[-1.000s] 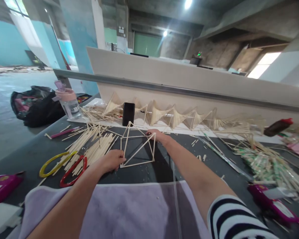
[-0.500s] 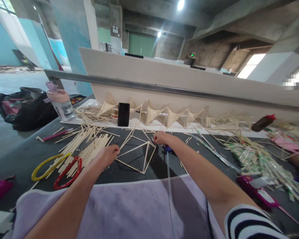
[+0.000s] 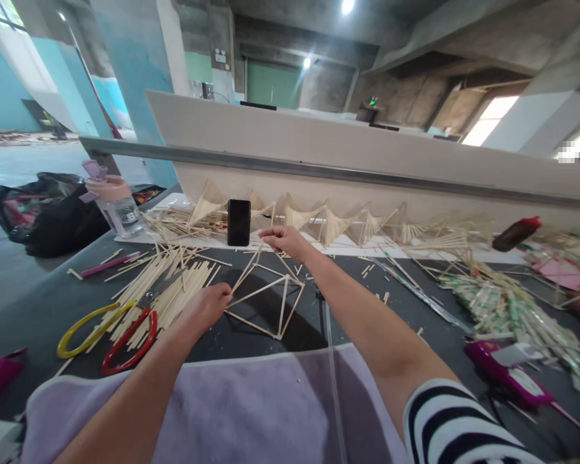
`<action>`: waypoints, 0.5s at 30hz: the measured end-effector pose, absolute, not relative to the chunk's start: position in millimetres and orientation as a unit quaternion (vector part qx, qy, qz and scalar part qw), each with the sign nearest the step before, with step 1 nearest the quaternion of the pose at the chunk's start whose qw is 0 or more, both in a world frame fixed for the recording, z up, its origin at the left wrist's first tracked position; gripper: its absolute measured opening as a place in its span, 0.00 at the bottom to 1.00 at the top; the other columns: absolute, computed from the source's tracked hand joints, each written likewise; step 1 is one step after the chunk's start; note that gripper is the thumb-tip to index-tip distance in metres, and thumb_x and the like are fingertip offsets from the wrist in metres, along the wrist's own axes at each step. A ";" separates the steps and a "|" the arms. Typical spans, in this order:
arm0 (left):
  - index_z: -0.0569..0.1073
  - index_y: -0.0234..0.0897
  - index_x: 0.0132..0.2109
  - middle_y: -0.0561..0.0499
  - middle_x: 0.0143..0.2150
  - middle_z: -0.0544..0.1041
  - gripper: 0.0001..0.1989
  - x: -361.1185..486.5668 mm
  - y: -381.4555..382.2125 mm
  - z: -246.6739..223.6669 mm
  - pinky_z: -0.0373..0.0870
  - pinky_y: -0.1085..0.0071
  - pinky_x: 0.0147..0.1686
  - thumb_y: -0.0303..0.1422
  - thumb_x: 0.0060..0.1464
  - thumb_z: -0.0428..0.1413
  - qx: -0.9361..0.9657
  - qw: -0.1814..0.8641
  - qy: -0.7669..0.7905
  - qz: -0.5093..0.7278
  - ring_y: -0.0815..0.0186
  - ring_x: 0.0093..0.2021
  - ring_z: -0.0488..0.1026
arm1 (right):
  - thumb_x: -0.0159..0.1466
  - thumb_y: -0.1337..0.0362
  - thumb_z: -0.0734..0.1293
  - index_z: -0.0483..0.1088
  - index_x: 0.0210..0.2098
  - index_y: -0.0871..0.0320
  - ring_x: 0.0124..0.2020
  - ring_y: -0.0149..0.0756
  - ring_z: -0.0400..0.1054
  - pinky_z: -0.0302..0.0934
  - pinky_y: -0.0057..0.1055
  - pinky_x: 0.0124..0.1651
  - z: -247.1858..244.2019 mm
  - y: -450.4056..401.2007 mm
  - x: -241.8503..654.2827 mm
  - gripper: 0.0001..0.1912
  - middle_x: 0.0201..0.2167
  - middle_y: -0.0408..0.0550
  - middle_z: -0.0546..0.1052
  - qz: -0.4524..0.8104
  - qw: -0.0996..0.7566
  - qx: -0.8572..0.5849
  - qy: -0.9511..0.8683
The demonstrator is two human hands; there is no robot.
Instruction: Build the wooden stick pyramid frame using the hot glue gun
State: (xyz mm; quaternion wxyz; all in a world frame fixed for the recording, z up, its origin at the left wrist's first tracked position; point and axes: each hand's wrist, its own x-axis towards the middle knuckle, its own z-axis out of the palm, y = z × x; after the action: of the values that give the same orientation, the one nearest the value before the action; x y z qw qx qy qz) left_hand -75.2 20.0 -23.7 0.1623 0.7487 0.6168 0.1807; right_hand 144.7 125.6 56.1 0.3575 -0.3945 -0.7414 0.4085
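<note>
An angular frame of thin wooden sticks (image 3: 283, 307) stands on the dark tabletop between my hands. My left hand (image 3: 211, 301) is closed on a stick at the frame's left side. With thumb and fingers pinched, my right hand (image 3: 286, 241) grips the frame's upper tip, where the sticks meet. Loose wooden sticks (image 3: 186, 290) lie in a pile beyond my left hand. Scissors with a yellow and a red handle (image 3: 154, 328) rest on that pile. A clear tube or strip (image 3: 332, 380) runs under my right forearm and over a lilac cloth (image 3: 251, 406).
Behind stands a black phone (image 3: 238, 222), beside a row of fan-shaped stick models (image 3: 297, 219) along a white panel. A water bottle (image 3: 120, 209) is at left. At right lie wrapped sticks (image 3: 500, 309), a magenta tool (image 3: 507, 374) and a dark red-capped bottle (image 3: 516, 234).
My right hand has moved left and up, from the frame's right side to its upper tip. The blue object by my right wrist no longer shows. My left hand stays put.
</note>
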 end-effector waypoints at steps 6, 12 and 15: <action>0.70 0.39 0.32 0.53 0.28 0.73 0.09 -74.2 19.2 -21.4 0.55 0.74 0.29 0.35 0.53 0.46 0.746 0.162 0.621 0.177 0.67 0.30 0.68 | 0.55 0.62 0.65 0.73 0.36 0.63 0.17 0.22 0.52 0.51 0.21 0.22 55.3 124.5 141.7 0.13 0.16 0.36 0.62 0.372 0.348 -0.398 -0.762; 0.70 0.39 0.32 0.53 0.27 0.73 0.09 -73.3 18.1 -20.3 0.55 0.74 0.28 0.34 0.53 0.46 0.745 0.159 0.624 0.172 0.67 0.30 0.68 | 0.54 0.62 0.65 0.73 0.34 0.63 0.17 0.22 0.52 0.49 0.21 0.21 47.5 131.5 137.5 0.12 0.15 0.36 0.62 0.358 0.363 -0.406 -0.758; 0.70 0.39 0.32 0.53 0.28 0.73 0.09 -73.3 17.6 -20.0 0.55 0.74 0.29 0.34 0.53 0.46 0.742 0.157 0.629 0.172 0.67 0.30 0.68 | 0.54 0.62 0.65 0.74 0.35 0.64 0.17 0.22 0.52 0.49 0.21 0.21 48.3 130.3 139.3 0.13 0.17 0.37 0.65 0.357 0.359 -0.409 -0.759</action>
State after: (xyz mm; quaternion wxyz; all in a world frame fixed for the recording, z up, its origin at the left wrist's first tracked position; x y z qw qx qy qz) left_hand -73.3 17.6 -20.0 0.1570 0.7421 0.6285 0.1719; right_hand 139.3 130.3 48.3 0.3595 -0.4089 -0.7589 0.3573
